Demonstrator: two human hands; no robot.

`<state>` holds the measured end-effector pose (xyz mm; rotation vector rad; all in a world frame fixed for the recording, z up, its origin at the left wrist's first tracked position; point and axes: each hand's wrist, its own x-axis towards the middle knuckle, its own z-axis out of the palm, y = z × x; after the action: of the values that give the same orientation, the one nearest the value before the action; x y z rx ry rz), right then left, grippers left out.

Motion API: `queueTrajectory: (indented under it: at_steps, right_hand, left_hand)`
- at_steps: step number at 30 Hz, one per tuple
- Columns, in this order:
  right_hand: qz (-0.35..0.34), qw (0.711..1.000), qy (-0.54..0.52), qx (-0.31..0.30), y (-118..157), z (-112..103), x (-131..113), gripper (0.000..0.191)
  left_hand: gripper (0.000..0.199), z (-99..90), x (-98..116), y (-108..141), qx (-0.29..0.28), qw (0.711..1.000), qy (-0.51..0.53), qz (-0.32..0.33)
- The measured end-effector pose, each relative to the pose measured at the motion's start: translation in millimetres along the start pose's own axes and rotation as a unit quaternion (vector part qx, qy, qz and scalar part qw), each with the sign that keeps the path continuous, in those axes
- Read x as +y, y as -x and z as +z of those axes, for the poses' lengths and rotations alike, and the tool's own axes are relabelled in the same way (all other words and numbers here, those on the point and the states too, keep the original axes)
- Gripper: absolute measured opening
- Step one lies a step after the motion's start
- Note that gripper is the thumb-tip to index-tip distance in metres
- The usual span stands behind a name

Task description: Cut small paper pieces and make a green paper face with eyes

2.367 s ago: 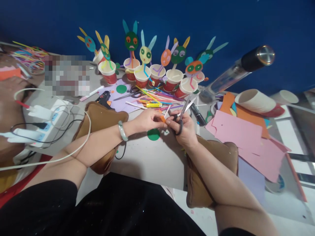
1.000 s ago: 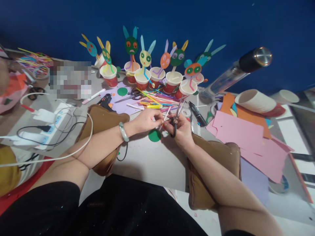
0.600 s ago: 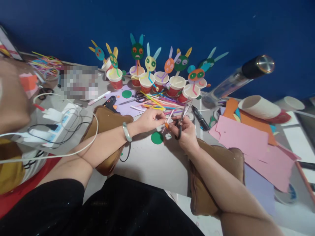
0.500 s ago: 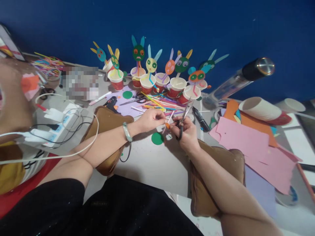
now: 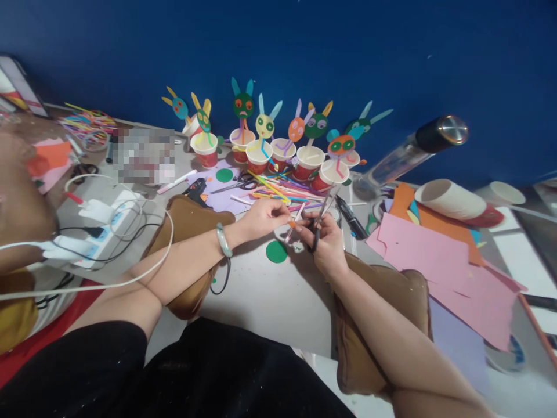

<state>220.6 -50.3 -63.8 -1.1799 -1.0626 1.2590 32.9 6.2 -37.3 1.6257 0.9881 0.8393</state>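
Observation:
In the head view my right hand (image 5: 328, 238) is wrapped round a pair of scissors (image 5: 325, 208), whose blades point up and away from me. My left hand (image 5: 264, 220), with a jade bangle on its wrist, pinches a small orange paper piece (image 5: 292, 224). The fingertips of my right hand meet that piece from the other side. Close beside it a pale pink strip (image 5: 297, 216) slants up; which hand bears it I cannot tell. Below the hands a green paper circle (image 5: 277, 252) lies flat on the table (image 5: 265, 299).
Paper cups (image 5: 205, 152) with paper animal faces line the blue wall. Coloured sticks (image 5: 282, 189) lie before them. At left are a power strip (image 5: 115, 217) with cables and another person's arm (image 5: 28, 203). A bottle (image 5: 400, 159) and pink paper (image 5: 426, 247) are at right; brown cushions (image 5: 383, 307) flank me.
The camera has tilted slightly, so the cups and the bottle appear lower. Both hands stay close together, and the orange piece has turned a little between the fingertips.

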Motion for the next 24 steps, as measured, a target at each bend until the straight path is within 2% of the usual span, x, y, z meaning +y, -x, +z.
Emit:
queueTrajectory:
  at_steps: [5,9,12,18,24]
  right_hand:
    - [0.000,1.000,0.004,-0.017,1,-1,-2,0.048]
    - [0.008,1.000,0.012,-0.024,2,-2,-1,0.053]
    - [0.005,0.999,0.023,-0.031,2,-3,0,0.053]
    - [0.012,0.999,0.016,-0.028,1,-4,0,0.053]
    - [0.023,1.000,-0.013,0.004,-2,-3,-4,0.051]
  left_hand:
    - [0.012,3.6,-1,2,-0.036,0.999,0.012,-0.001]
    - [0.008,0.9,1,2,-0.093,0.995,-0.026,-0.004]
    - [0.005,1.4,3,4,-0.102,0.994,-0.049,-0.004]
    - [0.007,-1.1,3,3,-0.071,0.996,-0.047,0.013]
    - [0.018,-12.1,3,-4,0.031,0.998,-0.037,0.034]
